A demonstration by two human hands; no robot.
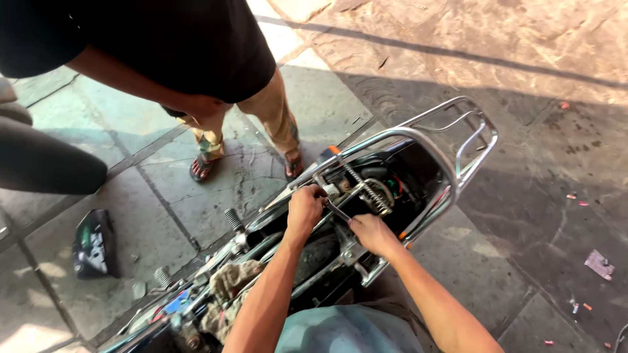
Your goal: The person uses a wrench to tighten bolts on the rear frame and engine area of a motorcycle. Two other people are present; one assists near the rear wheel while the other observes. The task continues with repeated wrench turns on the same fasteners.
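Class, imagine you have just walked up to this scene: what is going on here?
A person leans over the rear of a stripped black motorcycle frame with its seat off. The left hand grips a part near the coiled metal spring, while the right hand holds a slim metal spanner against it. Another person in a black shirt stands close by on the stone paving.
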